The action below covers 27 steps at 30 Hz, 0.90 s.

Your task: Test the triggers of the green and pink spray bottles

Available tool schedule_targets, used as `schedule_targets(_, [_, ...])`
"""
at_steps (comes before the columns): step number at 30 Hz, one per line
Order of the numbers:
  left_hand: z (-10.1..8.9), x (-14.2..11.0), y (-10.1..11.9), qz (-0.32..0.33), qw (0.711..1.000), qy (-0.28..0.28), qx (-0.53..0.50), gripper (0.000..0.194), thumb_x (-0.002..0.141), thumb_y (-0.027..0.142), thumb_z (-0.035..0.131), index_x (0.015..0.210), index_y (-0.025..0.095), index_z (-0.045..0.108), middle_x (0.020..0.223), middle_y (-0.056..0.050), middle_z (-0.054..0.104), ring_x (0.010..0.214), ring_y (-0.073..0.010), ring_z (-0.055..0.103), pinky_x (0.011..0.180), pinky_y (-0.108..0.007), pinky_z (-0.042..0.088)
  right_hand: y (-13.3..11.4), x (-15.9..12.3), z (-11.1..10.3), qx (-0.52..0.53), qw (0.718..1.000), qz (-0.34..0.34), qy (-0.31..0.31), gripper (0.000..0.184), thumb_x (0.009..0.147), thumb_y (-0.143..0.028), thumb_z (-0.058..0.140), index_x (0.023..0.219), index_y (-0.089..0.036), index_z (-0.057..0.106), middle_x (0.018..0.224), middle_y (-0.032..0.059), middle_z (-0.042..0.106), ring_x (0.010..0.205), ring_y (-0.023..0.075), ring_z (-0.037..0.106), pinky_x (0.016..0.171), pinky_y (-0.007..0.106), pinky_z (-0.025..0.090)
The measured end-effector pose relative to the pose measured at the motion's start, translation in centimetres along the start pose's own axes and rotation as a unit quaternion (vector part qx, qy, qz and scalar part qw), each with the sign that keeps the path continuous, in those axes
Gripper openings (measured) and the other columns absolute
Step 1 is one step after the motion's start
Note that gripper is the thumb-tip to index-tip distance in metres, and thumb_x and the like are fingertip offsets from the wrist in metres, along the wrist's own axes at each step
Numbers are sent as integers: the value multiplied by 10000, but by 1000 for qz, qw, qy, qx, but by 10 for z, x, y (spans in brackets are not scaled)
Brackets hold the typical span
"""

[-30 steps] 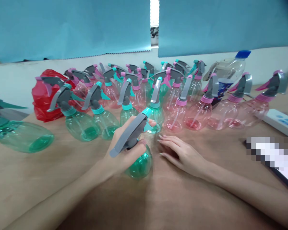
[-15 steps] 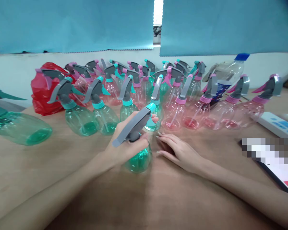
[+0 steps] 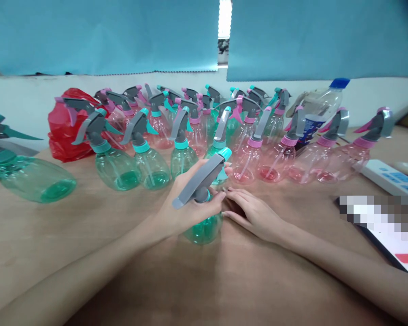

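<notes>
My left hand (image 3: 190,199) is shut around the neck of a green plastic spray bottle (image 3: 204,229), which has a grey trigger head and a teal collar. The bottle's body hangs below my fingers, just above the wooden tabletop or resting on it; I cannot tell which. My right hand (image 3: 251,214) lies flat on the table with its fingers apart, holding nothing. Its fingertips almost meet my left hand. Close beyond both hands stand rows of green and pink spray bottles (image 3: 182,156), and my hands hide the lower part of one.
Several pink spray bottles (image 3: 245,163) stand at the right, with green ones (image 3: 115,170) at the left, one lying on its side (image 3: 34,181). Behind them are a red plastic bag (image 3: 66,129) and a clear bottle with a blue cap (image 3: 321,104). A white power strip (image 3: 384,174) and a pixelated phone (image 3: 377,222) lie at the right.
My left hand has moved slightly right, bringing the held bottle closer to my right hand and tilting its trigger head. My right hand has barely moved.
</notes>
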<state>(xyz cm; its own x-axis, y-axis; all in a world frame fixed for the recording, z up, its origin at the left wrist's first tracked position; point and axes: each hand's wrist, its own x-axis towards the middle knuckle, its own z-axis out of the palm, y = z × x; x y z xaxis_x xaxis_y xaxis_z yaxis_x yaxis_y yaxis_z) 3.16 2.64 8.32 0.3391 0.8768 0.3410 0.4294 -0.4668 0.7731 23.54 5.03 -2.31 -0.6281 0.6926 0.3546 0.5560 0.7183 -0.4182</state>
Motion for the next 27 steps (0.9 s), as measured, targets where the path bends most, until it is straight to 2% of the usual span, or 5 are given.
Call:
schedule_targets(3, [-1,1,-1,-10,1000,-11,7,379,784,202,584,1160,244,561,781,30,621,532,-106,500,476,-236,442,-1,1,-2,2,1000,4,-3,313,977,-393,500,1178,-158,551,1241,162,644,1217,320,566,966,513,513])
schedule_targets(8, [-1,2,-5,-17,998,-16,59,403,771,194,579,1170,215,524,710,45,596,559,-126,544,509,-246,479,-2,1,-3,5,1000,8,-4,304,971,-382,514,1175,-162,562,1266,162,633,1242,320,549,968,500,514])
schedule_targets(14, [-3,3,3,-24,997,-12,77,346,716,203,515,1062,204,518,705,35,580,531,-141,545,486,-268,463,-1,1,-2,1,1000,6,-2,307,968,-385,522,1185,-170,555,1250,156,643,1242,317,550,978,511,508])
schedule_targets(21, [-7,2,9,-61,996,-28,51,385,688,247,491,1071,213,484,721,35,587,532,-129,523,502,-252,453,0,0,0,-5,1000,-2,8,333,963,-377,527,1199,-146,567,1225,173,657,1225,322,564,969,517,515])
schedule_targets(27, [-7,1,8,-32,999,-16,-2,288,650,199,514,935,235,498,774,24,595,527,-114,471,522,-252,444,1,0,0,-1,1000,-3,10,344,962,-372,527,1229,-158,563,1235,167,658,1233,320,561,975,523,512])
